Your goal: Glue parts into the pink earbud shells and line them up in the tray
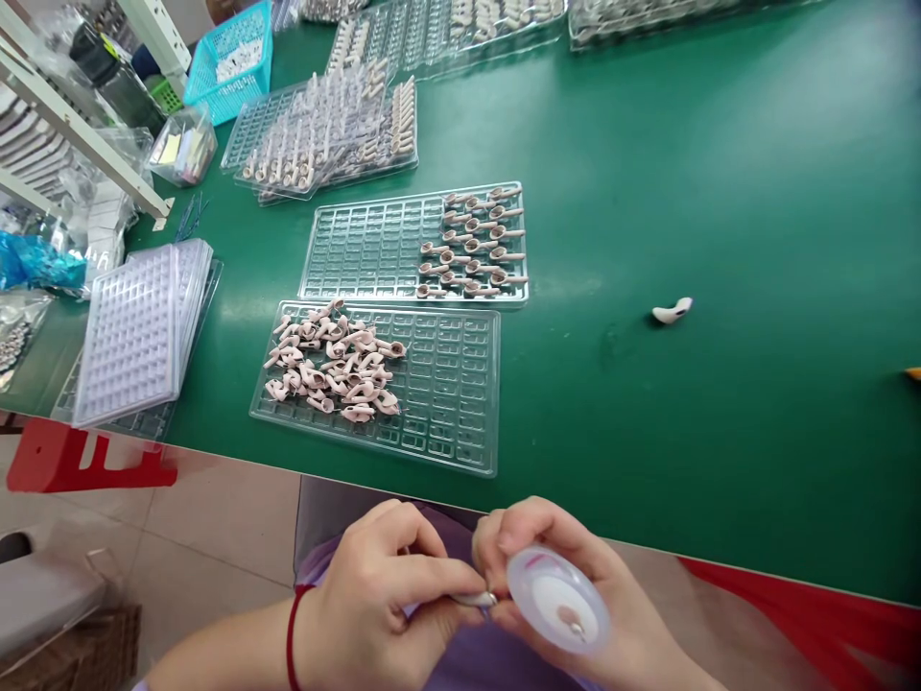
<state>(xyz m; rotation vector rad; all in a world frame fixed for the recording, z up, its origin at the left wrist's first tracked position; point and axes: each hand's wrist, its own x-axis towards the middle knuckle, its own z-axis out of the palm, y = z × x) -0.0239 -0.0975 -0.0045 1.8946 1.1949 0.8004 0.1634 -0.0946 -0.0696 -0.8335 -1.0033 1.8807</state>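
Far L: white tray stack point(129, 326); red stool point(50, 456) partly hidden under bench point(720, 192). Then clear tray point(460, 384) w/ heaped pale pcs point(345, 360), bottom ones buried. L hand point(389, 585) pinches small pc point(473, 600) btwn thumb & index, mostly covered. R hand point(579, 547) curled round translucent round-ended obj point(554, 600), seen end-on, length hidden; its fingertips nr the small pc, contact unclear. Out R, lone pc point(673, 311) lies on bench; orange obj point(913, 373) cut off at edge, can't ID.

Pale glare on green tabletop point(798, 134)
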